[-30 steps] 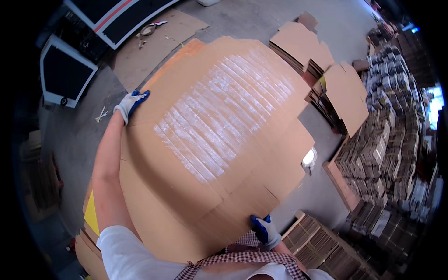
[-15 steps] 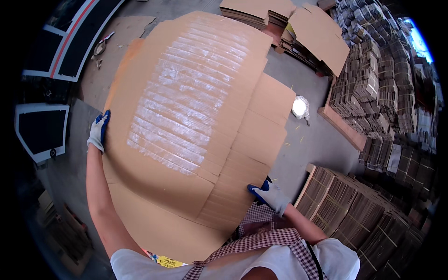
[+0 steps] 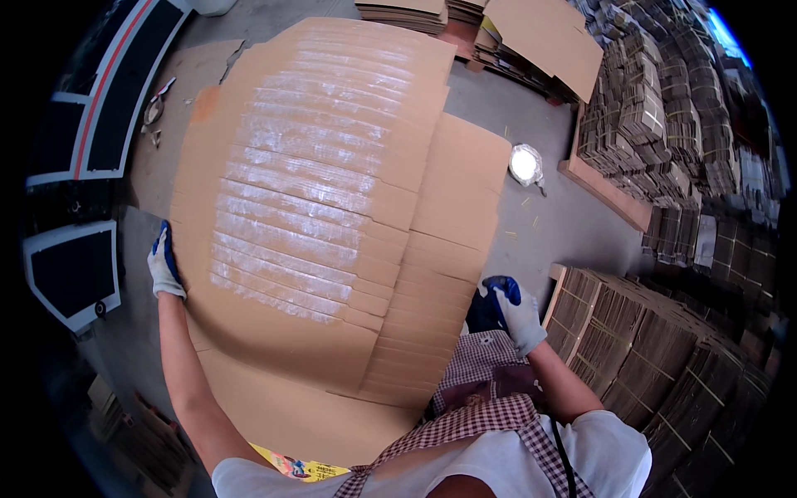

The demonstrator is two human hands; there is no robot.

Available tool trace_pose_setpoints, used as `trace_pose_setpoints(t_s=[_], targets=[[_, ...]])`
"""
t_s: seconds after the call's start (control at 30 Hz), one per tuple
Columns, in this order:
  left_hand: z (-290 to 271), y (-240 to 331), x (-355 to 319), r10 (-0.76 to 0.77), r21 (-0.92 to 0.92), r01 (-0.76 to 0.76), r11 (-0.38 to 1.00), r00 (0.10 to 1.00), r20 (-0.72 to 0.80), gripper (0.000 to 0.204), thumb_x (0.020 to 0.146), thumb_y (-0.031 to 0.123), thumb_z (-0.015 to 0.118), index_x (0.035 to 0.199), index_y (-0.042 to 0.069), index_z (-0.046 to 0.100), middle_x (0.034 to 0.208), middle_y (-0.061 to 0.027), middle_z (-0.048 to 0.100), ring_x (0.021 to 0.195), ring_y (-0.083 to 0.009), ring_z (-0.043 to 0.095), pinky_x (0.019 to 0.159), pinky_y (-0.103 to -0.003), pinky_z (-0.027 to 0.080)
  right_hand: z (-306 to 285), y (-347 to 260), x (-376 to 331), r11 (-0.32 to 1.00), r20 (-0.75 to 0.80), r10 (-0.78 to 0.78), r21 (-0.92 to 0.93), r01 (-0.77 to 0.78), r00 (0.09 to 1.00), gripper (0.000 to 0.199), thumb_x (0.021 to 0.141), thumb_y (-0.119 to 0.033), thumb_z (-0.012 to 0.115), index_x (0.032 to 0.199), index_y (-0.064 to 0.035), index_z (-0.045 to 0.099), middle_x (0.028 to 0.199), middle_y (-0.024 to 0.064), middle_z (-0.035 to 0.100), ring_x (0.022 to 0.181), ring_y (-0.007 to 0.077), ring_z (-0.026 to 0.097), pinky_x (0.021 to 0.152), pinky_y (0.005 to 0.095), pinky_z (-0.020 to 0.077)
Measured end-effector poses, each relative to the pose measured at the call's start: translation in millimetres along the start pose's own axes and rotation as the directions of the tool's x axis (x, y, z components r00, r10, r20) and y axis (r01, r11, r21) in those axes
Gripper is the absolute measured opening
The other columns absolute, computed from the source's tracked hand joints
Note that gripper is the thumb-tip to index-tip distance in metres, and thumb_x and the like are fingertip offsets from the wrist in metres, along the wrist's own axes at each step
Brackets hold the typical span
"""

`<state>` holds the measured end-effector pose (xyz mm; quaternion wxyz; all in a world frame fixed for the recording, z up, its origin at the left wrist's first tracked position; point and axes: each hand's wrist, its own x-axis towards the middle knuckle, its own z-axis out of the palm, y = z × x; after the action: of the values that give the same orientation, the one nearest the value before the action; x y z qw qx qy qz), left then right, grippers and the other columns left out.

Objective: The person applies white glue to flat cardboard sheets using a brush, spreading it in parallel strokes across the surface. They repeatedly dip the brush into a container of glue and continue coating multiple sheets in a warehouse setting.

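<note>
A broad stack of brown cardboard sheets [image 3: 282, 349] lies tilted before me. Overlapping whitish, shiny strips cover the middle of its top face, and narrow slit-like edges run along its right part. My left hand [image 3: 166, 261], in a white glove with blue coated fingers, is closed at the stack's left edge; part of the fingers is hidden. My right hand [image 3: 516, 311], gloved alike, is held just off the lower right edge, its fingers loosely bent and nothing visible in them. A larger cardboard sheet [image 3: 282, 415] lies under the stack, close to my body.
Strapped bundles of flat cardboard [image 3: 618, 332] stand at the right, with taller piles [image 3: 643, 116] behind on a wooden pallet [image 3: 606, 195]. More sheets [image 3: 544, 41] are piled at the back. A bright round lamp [image 3: 525, 164] is on the floor. Dark panels with pale frames [image 3: 75, 270] stand left.
My right hand has come away from the cardboard's lower right edge and risen slightly to the right. The stack appears shifted left in view; my left hand stays at its edge.
</note>
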<state>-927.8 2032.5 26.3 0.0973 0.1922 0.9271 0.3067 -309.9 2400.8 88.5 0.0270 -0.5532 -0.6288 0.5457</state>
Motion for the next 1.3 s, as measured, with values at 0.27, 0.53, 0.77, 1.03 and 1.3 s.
trace_pose_setpoints(t_s=[0.27, 0.53, 0.77, 1.03, 1.3], targets=[[8.0, 35.4, -9.1, -0.192, -0.390, 0.176, 0.904, 0.981, -0.002, 0.042, 0.100, 0.025, 0.052, 0.130, -0.005, 0.058, 0.128, -0.0117, 0.063, 0.114, -0.0180, 0.059, 0.101, -0.030, 0.044, 3.0, 1.6, 43.5, 0.933, -0.104, 0.078, 0.357, -0.036, 0.991, 0.040, 0.099, -0.018, 0.055, 0.137, -0.0044, 0.051, 0.107, 0.0052, 0.064, 0.085, 0.0107, 0.060, 0.077, 0.0258, 0.0507], [-0.5, 3.6, 2.9, 0.116, 0.166, -0.123, 0.978, 0.992, 0.050, 0.039, 0.102, 0.018, 0.044, 0.132, -0.004, 0.056, 0.133, -0.0156, 0.060, 0.120, -0.0220, 0.058, 0.104, -0.032, 0.042, 1.6, -22.0, 52.2, 0.733, 0.027, 0.115, 0.673, -0.103, 0.993, 0.032, 0.102, -0.015, 0.052, 0.132, -0.0055, 0.053, 0.096, 0.0007, 0.062, 0.071, 0.0063, 0.054, 0.061, 0.0220, 0.0476], [0.4, -11.5, 7.5, 0.008, 0.058, -0.012, 0.998, 0.998, 0.068, 0.039, 0.103, 0.017, 0.040, 0.133, -0.003, 0.055, 0.132, -0.0167, 0.060, 0.120, -0.0237, 0.059, 0.104, -0.033, 0.043, -2.6, -36.3, 32.6, 0.806, 0.066, 0.127, 0.575, -0.141, 0.990, 0.042, 0.102, -0.028, 0.051, 0.138, -0.0067, 0.052, 0.119, 0.0076, 0.063, 0.100, 0.0163, 0.061, 0.086, 0.0302, 0.0493], [2.8, 4.3, 1.9, 0.033, 0.060, -0.036, 0.998, 0.998, 0.060, 0.040, 0.103, 0.018, 0.041, 0.134, -0.004, 0.054, 0.133, -0.0167, 0.060, 0.121, -0.0240, 0.058, 0.106, -0.032, 0.042, -6.8, -40.8, 50.9, 0.981, -0.166, -0.117, 0.135, 0.140, 0.979, 0.047, 0.101, -0.021, 0.051, 0.143, -0.0023, 0.044, 0.132, 0.0106, 0.059, 0.123, 0.0187, 0.054, 0.103, 0.0305, 0.0423], [-0.5, -0.7, 2.2, 0.044, 0.070, -0.049, 0.996, 0.997, 0.070, 0.040, 0.103, 0.018, 0.041, 0.133, -0.005, 0.054, 0.134, -0.0168, 0.059, 0.122, -0.0223, 0.057, 0.106, -0.032, 0.041, -4.7, -34.6, 68.7, 0.982, -0.139, -0.165, 0.067, 0.176, 0.976, 0.042, 0.101, -0.023, 0.052, 0.138, -0.0043, 0.052, 0.130, 0.0087, 0.061, 0.119, 0.0181, 0.057, 0.103, 0.0301, 0.0422]])
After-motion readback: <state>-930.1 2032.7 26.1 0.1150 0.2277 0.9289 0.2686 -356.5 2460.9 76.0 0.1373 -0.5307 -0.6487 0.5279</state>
